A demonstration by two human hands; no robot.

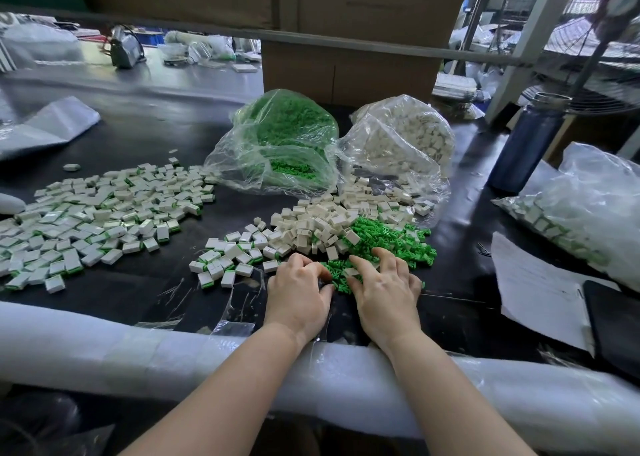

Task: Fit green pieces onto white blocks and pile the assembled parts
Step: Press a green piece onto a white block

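Reaching into the loose green pieces (388, 239) at the bench's six o'clock, both hands look curled, contents hidden; these light, stiff bits want fingertip pinches, left hand (299, 291), right hand (382, 291)

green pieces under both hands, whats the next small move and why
Probably pinch one green piece out of the loose green heap and bring it to a white block. Both the left hand and the right hand rest in that heap with curled fingers; whether either already holds a piece is hidden. Unfitted white blocks lie just beyond.
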